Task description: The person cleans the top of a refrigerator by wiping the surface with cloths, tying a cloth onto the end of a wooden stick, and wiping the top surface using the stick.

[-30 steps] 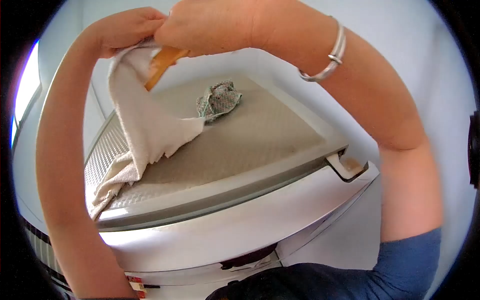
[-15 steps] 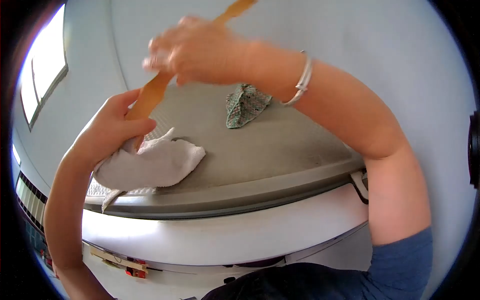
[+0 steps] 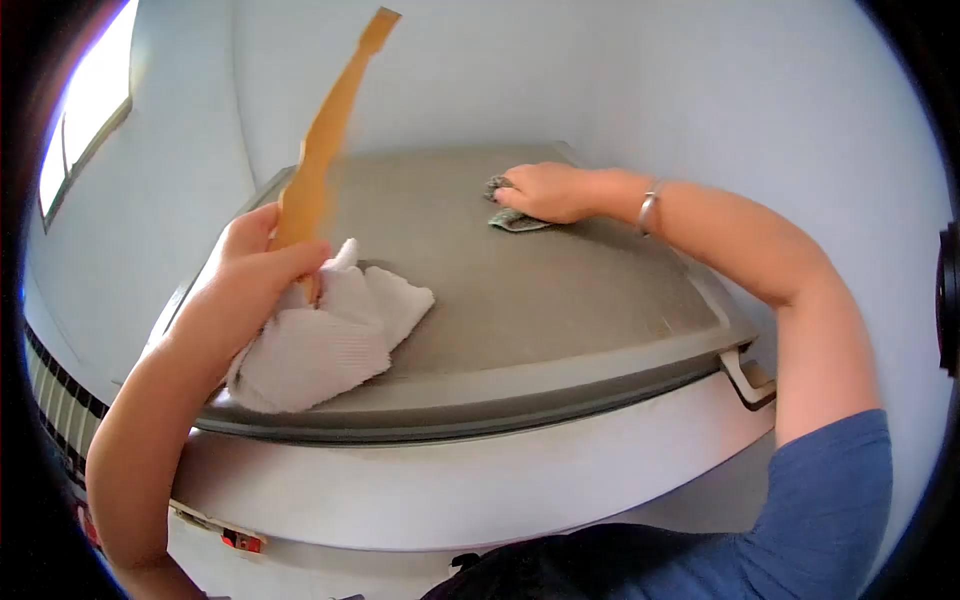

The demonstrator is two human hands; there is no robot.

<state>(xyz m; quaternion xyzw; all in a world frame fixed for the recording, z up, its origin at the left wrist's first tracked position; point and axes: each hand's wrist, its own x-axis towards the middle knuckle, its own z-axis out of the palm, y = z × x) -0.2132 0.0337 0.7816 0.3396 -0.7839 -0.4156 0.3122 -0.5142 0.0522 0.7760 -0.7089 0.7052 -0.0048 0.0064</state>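
Observation:
My left hand [image 3: 265,265] is closed around a long, flat, yellow-brown wooden stick [image 3: 318,170] with wavy edges, pointing up and away. Bunched under those fingers is a white ribbed cloth [image 3: 320,345], possibly a glove or sock; whether the hand grips it too I cannot tell. The cloth is over the near left part of a grey lid [image 3: 480,310]. Farther back on the lid, my right hand [image 3: 550,192] is closed on a crumpled green-and-grey cleaning cloth [image 3: 518,220], which partly shows beneath the fingers.
The lid tops a white chest [image 3: 480,490] that resembles a freezer. A handle [image 3: 747,380] sticks out at its front right corner. Pale walls [image 3: 700,90] stand behind and to the right. A window [image 3: 85,110] is at the upper left.
My right hand has left the wooden stick and moved right and down onto the green-and-grey cloth. The stick now points more steeply upward in my left hand, and the white cloth has shifted right.

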